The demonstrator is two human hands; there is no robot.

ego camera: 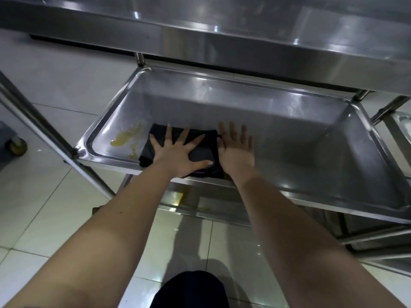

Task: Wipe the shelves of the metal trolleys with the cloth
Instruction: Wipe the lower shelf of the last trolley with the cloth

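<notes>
Head view, looking down along two bare forearms onto the middle shelf point(300, 141) of a stainless steel trolley: a shallow rectangular tray with raised walls, rounded corners and a dull, streaky shine. The left hand point(175, 152) lies flat with fingers spread wide, pressing on a dark, soft, folded cloth point(201, 153) that sits at the near edge of the shelf. The right hand point(236, 150) is just beside it, palm down, fingers straight and gripping nothing; its inner edge meets the cloth's right border. Left of the left hand, a thin yellowish smear point(127, 136) streaks the metal, touching the cloth's left side. Beyond both hands, the flat steel upper shelf point(222, 41) overhangs, catching small light reflections. A round steel post point(44, 141) slants down to the far left of the hands. Below the forearms are glossy pale floor tiles point(55, 207) with thin grout lines. A caster wheel point(16, 147) stands at the left edge.
</notes>
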